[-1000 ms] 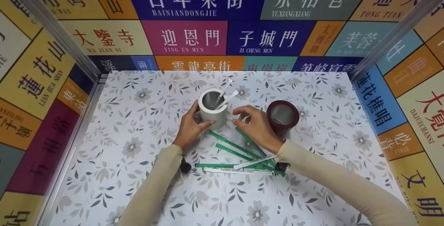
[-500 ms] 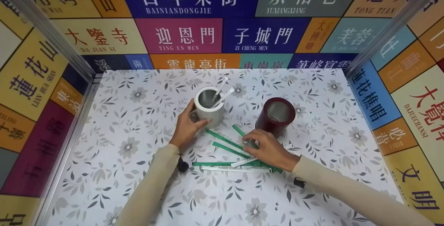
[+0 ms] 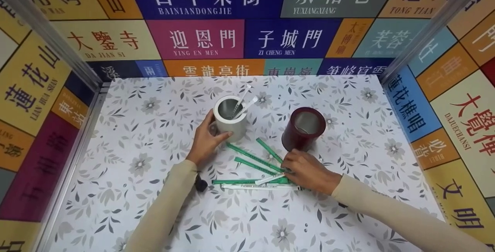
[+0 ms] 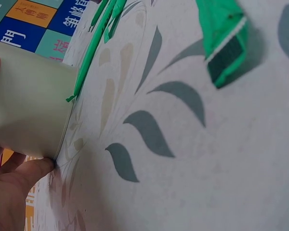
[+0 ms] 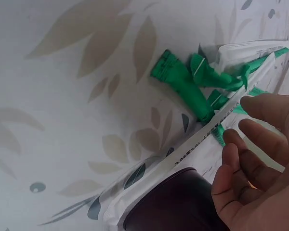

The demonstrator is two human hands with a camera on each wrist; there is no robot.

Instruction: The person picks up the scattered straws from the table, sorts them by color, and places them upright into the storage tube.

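Long, plain beige sleeves (image 3: 398,213) are worn, with the left hand (image 3: 204,140) and right hand (image 3: 312,171) left bare; a small black wrist camera (image 3: 200,183) is seen beside the left cuff (image 3: 188,166).

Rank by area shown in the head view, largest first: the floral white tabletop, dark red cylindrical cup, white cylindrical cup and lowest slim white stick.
1. Floral white tabletop
2. Dark red cylindrical cup and white cylindrical cup: too alike to rank
3. Lowest slim white stick

Even light in head view, dimmer wrist views — soft shadow beside green stick (image 4: 221,21)
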